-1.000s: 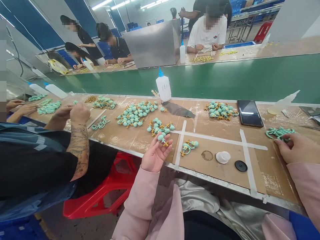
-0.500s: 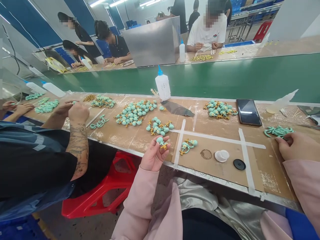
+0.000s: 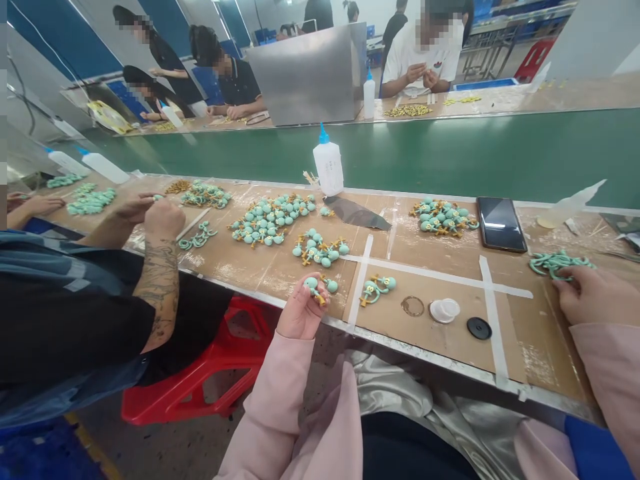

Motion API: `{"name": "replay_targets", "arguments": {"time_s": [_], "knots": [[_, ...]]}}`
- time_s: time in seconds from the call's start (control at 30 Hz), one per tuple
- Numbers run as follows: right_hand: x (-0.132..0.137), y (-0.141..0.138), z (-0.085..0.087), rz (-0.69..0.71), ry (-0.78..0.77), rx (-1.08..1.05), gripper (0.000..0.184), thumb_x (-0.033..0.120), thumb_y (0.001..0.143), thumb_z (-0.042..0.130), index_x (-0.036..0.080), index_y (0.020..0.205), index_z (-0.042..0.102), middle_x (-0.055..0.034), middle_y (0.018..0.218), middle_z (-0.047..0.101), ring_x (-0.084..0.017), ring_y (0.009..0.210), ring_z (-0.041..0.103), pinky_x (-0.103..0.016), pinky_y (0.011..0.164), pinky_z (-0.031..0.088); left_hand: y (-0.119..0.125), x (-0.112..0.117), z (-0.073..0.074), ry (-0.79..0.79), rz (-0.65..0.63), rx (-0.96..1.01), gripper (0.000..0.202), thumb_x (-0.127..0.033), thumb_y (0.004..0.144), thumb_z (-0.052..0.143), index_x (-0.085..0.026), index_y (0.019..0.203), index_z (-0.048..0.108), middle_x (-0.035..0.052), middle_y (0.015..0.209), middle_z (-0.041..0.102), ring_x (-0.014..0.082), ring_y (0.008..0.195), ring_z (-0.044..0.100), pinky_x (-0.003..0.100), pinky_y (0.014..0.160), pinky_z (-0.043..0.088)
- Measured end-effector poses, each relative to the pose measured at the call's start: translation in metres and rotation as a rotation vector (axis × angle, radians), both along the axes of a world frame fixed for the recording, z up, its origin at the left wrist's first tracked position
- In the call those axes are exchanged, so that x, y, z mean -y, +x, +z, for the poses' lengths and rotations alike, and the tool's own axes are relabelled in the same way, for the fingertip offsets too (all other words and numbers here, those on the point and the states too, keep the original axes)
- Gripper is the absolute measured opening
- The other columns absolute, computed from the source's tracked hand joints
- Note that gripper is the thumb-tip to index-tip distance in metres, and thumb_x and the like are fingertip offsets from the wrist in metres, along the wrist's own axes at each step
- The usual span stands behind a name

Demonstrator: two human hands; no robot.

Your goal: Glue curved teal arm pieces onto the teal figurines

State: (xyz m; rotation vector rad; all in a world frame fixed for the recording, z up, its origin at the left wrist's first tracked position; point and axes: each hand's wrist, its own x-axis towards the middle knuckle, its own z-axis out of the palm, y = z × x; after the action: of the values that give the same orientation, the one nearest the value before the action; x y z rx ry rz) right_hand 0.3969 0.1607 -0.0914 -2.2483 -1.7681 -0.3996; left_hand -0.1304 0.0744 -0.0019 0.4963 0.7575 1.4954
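Between the thumb and fingers of my left hand [image 3: 301, 310] is a small teal figure [image 3: 311, 284] with a round head and a mustard-brown base. A second round-headed figure [image 3: 331, 286] shows just past my fingertips, partly hidden by them. Farther right, two figures with curved teal arms [image 3: 379, 289] lie on the cardboard. My right hand [image 3: 595, 293] is at the right edge, its bent fingers closed at the near side of a pile of curved teal pieces [image 3: 557, 263]. What sits between those fingertips is hidden.
Heaps of figures [image 3: 270, 220] lie across the cardboard-covered bench. A white glue bottle [image 3: 329, 167] stands at the back. A phone [image 3: 501, 225], white cup [image 3: 444, 310], black lid [image 3: 479, 328] and gold ring [image 3: 413, 306] are to the right. A co-worker's tattooed arm [image 3: 163, 287] is at left.
My left hand has shifted slightly left and down with the figure, and another figure now shows beside it. My right fingers have moved slightly onto the teal pieces.
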Motion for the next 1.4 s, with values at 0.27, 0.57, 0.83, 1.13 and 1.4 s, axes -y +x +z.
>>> {"name": "replay_targets", "arguments": {"time_s": [0.27,0.57,0.83,1.13,1.4], "knots": [[0.003,-0.016,0.012,-0.011,-0.003,-0.083,0.013,0.036,0.080,0.052,0.029,0.079,0.063,-0.0120,0.092,0.065,-0.029,0.078,0.056,-0.037,0.053,0.031,0.005,-0.002,0.000,0.018,0.032,-0.041,0.034,-0.041,0.066,0.083,-0.018,0.084,0.064,-0.0046,0.059,0.050,0.0054,0.052,0.047,0.016,0.046,0.040],[0.008,-0.035,0.042,-0.103,0.108,-0.493,0.006,0.024,0.079,0.057,0.022,0.077,0.062,-0.0160,0.087,0.061,-0.037,0.098,0.053,-0.047,0.073,0.034,0.011,0.004,0.012,0.075,0.099,-0.241,0.046,-0.050,0.056,0.085,-0.018,0.083,0.067,-0.0029,0.053,0.057,0.0079,0.044,0.046,0.020,0.043,0.037],[0.018,-0.038,0.051,0.014,0.215,-1.280,0.028,0.038,0.096,0.055,0.014,0.108,0.059,-0.0033,0.095,0.062,-0.013,0.074,0.061,-0.029,0.066,0.054,0.012,-0.007,0.015,0.088,-0.035,-0.241,0.039,-0.039,0.055,0.088,-0.020,0.085,0.072,-0.0002,0.054,0.061,0.0106,0.047,0.051,0.019,0.045,0.043],[0.043,-0.063,0.065,0.376,0.246,-1.866,0.025,0.039,0.095,0.056,0.014,0.095,0.059,0.0038,0.071,0.053,-0.007,0.054,0.049,-0.020,0.050,0.045,0.024,-0.006,0.020,0.117,-0.197,-0.292,0.039,-0.044,0.067,0.081,-0.020,0.094,0.065,-0.0014,0.060,0.062,0.0093,0.053,0.052,0.018,0.051,0.043],[0.110,-0.155,0.095,0.654,-0.194,-2.028,0.013,0.032,0.084,0.071,0.020,0.086,0.065,0.0009,0.062,0.055,-0.009,0.051,0.049,-0.019,0.048,0.037,0.063,0.035,0.002,0.134,-0.723,-0.111,0.034,-0.038,0.075,0.075,-0.016,0.100,0.066,0.0037,0.067,0.070,0.0094,0.050,0.060,0.015,0.046,0.045]]}}
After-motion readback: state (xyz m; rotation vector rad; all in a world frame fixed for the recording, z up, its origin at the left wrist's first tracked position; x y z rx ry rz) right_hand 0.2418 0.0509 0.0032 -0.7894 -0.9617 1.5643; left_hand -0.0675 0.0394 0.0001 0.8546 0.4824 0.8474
